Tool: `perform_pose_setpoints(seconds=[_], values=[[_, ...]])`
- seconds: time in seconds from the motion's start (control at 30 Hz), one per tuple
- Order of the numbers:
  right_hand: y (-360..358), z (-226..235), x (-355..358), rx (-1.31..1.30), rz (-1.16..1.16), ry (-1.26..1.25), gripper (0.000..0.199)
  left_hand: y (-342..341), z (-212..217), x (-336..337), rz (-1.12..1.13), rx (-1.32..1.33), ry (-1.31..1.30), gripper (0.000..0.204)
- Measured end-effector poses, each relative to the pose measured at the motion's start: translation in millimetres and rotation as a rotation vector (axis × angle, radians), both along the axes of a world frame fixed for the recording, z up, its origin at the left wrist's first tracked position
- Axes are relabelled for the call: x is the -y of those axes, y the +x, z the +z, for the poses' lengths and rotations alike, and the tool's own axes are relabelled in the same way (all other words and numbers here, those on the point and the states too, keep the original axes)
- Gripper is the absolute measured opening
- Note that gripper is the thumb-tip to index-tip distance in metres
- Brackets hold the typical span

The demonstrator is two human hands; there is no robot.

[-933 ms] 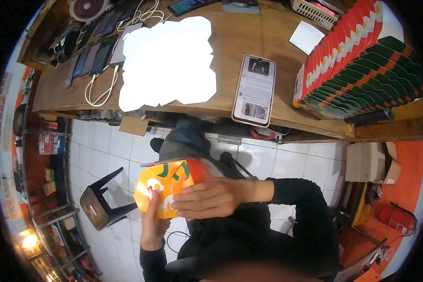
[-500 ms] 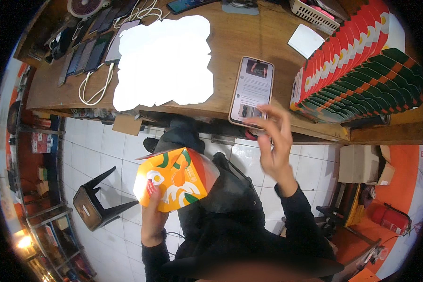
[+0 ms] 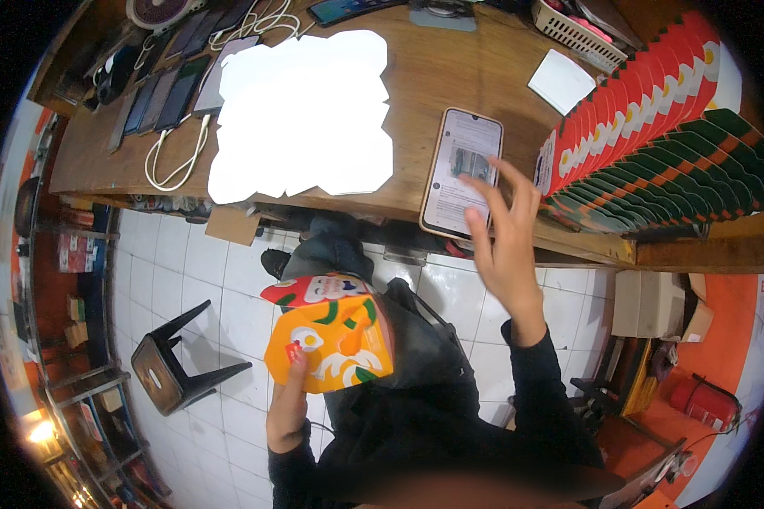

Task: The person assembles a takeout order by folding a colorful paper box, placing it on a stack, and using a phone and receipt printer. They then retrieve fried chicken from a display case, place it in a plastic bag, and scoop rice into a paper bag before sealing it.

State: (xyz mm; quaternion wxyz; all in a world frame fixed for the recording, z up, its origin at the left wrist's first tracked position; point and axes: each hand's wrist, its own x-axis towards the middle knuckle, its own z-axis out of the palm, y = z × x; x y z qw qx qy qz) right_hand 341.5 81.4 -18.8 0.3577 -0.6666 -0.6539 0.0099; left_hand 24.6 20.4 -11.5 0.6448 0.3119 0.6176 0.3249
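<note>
My left hand (image 3: 289, 405) grips an orange-yellow printed cardboard food box (image 3: 335, 343) above my lap. Its thumb presses on the front, and a red panel shows at the top; the other fingers are hidden behind the box. At the desk's front edge, my right hand (image 3: 511, 246) hovers over a smartphone (image 3: 450, 174) with its fingers apart. One fingertip is at the lit screen; whether it touches cannot be made out. The phone lies flat on the desk, showing text and a picture.
White die-cut card blanks (image 3: 301, 119) lie on the wooden desk (image 3: 407, 76) to the left. A long row of folded red and green boxes (image 3: 645, 119) stands at the right. Several phones (image 3: 165, 93) with white cables sit far left. A dark stool (image 3: 165, 373) stands on the tiled floor.
The content on the phone's screen has scrolled. My right hand has shifted slightly, its fingers still spread. The box in my left hand has moved a little right and turned, bringing its red panel into view.
</note>
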Motion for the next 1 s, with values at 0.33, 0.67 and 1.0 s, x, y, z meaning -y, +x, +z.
perform_pose_setpoints(seconds=[0.33, 0.67, 1.0], values=[[-90.7, 3.1, 29.3, -0.585, 0.917, -0.002, 0.062, -0.8, -10.6, -3.9, 0.029, 0.646, 0.273, 0.083], [-100.9, 8.1, 15.8, -0.786, 0.481, 0.070, 0.067, -7.4, -22.2, 31.4, -0.361, -0.282, 0.531, 0.071], [-8.2, -14.1, 9.8, 0.115, -0.262, -0.072, 0.041, -34.3, 3.0, 17.4, -0.105, -0.334, 0.499, 0.036]])
